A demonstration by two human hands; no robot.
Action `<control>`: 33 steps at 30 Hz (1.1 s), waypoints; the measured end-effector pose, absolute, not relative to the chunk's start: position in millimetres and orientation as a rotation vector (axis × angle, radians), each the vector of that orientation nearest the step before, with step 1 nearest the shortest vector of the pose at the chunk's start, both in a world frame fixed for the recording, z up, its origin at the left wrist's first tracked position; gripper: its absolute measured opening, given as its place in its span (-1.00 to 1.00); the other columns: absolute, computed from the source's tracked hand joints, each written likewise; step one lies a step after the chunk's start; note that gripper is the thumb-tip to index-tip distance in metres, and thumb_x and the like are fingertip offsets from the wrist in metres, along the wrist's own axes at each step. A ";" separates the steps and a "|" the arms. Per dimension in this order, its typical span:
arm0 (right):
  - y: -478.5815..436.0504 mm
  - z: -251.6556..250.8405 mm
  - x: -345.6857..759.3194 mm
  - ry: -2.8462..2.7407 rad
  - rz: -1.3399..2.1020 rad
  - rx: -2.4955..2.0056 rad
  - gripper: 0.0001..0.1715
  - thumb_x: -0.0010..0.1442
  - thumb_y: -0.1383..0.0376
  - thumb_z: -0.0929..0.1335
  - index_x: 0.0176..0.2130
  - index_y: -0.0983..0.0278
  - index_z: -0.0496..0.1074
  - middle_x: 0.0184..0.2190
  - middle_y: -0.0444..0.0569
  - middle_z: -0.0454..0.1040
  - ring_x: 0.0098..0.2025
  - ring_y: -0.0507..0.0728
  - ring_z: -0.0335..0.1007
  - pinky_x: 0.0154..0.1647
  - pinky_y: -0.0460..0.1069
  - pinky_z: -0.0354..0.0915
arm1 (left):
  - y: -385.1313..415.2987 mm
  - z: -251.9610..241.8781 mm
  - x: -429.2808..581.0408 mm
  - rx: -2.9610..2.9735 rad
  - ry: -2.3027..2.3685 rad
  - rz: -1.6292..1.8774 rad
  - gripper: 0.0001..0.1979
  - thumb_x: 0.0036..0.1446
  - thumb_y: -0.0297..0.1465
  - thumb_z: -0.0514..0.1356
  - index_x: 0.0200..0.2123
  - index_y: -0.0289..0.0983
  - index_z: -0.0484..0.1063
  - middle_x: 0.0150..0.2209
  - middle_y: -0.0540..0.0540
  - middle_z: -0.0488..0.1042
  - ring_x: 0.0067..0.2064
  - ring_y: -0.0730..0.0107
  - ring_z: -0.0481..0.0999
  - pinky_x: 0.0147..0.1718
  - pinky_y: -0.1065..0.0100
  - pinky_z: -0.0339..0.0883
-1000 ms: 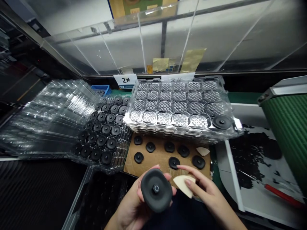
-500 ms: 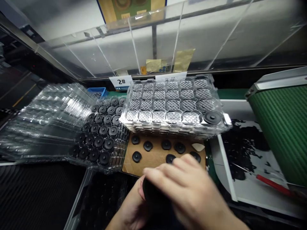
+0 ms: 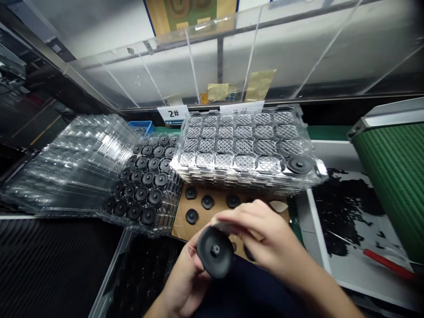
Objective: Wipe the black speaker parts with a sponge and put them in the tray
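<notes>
My left hand [image 3: 185, 274] grips a round black rubber part [image 3: 215, 263] by its left side, its dished face with a small central hub turned towards me. Over its upper edge, my right hand [image 3: 261, 232] is closed, thumb and fingers pinched together. Something pale shows at those fingertips, too blurred to name. Beyond the hands, several similar black parts [image 3: 207, 202] lie on a brown cardboard sheet [image 3: 180, 227], some partly hidden by my right hand. A pale wedge-shaped piece [image 3: 278, 206] rests at the sheet's right.
Behind the cardboard stands a stack of clear trays [image 3: 243, 145], one black part [image 3: 299, 164] in its near right pocket. A filled clear tray [image 3: 162, 212] and leaning clear trays [image 3: 76, 163] are left. At right are a white bin [image 3: 318, 236], a red-handled tool [image 3: 386, 261] and a green belt [image 3: 394, 176].
The black rubber part has turned so its face now shows. My right hand has moved off that face to its upper edge. The whole view has shifted slightly.
</notes>
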State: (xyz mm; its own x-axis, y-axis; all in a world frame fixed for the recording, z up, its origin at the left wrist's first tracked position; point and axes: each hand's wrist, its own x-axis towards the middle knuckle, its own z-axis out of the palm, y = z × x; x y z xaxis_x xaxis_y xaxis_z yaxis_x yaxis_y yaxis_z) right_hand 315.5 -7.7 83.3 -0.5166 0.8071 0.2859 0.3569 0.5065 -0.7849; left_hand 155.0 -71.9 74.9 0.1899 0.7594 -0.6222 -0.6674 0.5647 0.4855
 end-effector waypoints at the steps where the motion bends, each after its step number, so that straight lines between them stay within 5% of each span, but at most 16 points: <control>1: -8.3 75.6 322.9 -2.059 0.942 -1.083 -0.73 0.24 0.36 0.23 -0.13 0.18 0.45 -0.36 -0.10 0.53 -0.39 0.05 0.38 -0.35 -0.03 0.20 | -72.0 74.1 153.8 0.081 0.946 1.039 -0.43 -0.34 -0.21 0.42 -0.14 -0.18 0.51 -0.13 -0.12 0.55 -0.09 0.13 0.49 -0.04 0.19 0.29; 7: -37.0 18.1 347.0 -1.706 1.432 -1.444 -0.71 0.17 0.12 0.30 -0.19 0.14 0.53 -0.19 -0.08 0.57 -0.14 0.17 0.48 -0.15 -0.02 0.39 | -71.1 70.6 148.6 -0.016 0.952 1.119 -0.46 -0.35 -0.27 0.43 -0.17 -0.16 0.52 -0.09 -0.12 0.55 -0.09 0.12 0.52 -0.11 0.25 0.36; 10: -43.0 17.7 342.1 -1.645 1.371 -1.530 -0.68 0.16 0.12 0.31 -0.15 0.18 0.52 -0.13 -0.03 0.55 -0.10 0.22 0.47 -0.13 0.01 0.40 | -69.8 70.0 151.8 -0.030 1.010 1.099 -0.43 -0.41 -0.27 0.45 -0.18 -0.16 0.53 -0.11 -0.12 0.56 -0.15 0.21 0.55 -0.21 0.39 0.37; 16: -39.6 79.2 306.7 -1.753 0.812 -1.044 -0.67 0.20 0.39 0.27 -0.02 0.23 0.37 -0.28 -0.02 0.54 -0.32 0.10 0.45 -0.31 -0.04 0.35 | -73.5 65.7 158.9 0.034 1.023 1.049 -0.45 -0.30 -0.26 0.43 -0.13 -0.17 0.49 -0.18 -0.11 0.57 -0.17 0.29 0.51 -0.25 0.42 0.31; 21: -33.6 97.4 292.9 -2.061 1.048 -0.869 -0.69 0.16 0.48 0.25 -0.14 0.20 0.42 -0.34 -0.09 0.56 -0.39 0.06 0.43 -0.35 -0.06 0.32 | -75.5 66.7 154.1 0.042 1.109 1.097 -0.38 -0.44 -0.34 0.47 -0.16 -0.10 0.50 -0.16 -0.04 0.56 -0.14 0.25 0.50 -0.24 0.40 0.30; 25: -31.2 91.6 289.4 -1.906 0.867 -0.926 -0.70 0.19 0.46 0.24 -0.07 0.29 0.37 -0.34 -0.02 0.53 -0.37 0.09 0.40 -0.32 -0.02 0.30 | -73.5 75.9 157.6 0.079 1.061 1.020 -0.54 -0.31 -0.31 0.43 -0.21 -0.17 0.53 -0.23 -0.07 0.57 -0.15 0.28 0.49 -0.11 0.34 0.26; 33: -37.0 90.4 327.6 -2.197 0.901 -1.049 -0.70 0.21 0.43 0.23 -0.08 0.20 0.37 -0.42 -0.12 0.48 -0.45 0.04 0.35 -0.43 -0.06 0.25 | -73.2 70.2 154.2 -0.053 0.977 1.048 -0.35 -0.67 -0.33 0.51 -0.28 -0.15 0.57 -0.25 -0.06 0.60 -0.23 0.32 0.52 -0.20 0.38 0.30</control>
